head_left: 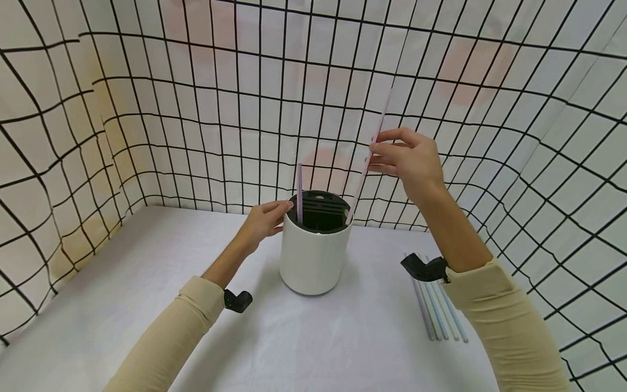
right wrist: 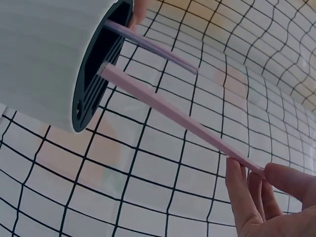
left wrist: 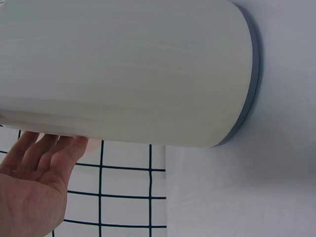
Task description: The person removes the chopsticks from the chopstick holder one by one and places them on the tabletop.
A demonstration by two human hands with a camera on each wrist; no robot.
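A white cylindrical holder with a black slotted top stands upright on the table. My left hand holds it at the upper left side, with fingertips on the rim and wall; the left wrist view shows several fingers against the wall. Raised to the right of the holder, my right hand pinches a long pink stick between thumb and fingers. This stick slants, its lower end at the right part of the black top. A purple stick stands in the left part of the top.
Several pastel sticks lie side by side on the white-covered table at the right, partly below my right forearm. Black wire mesh stands along the back and both sides.
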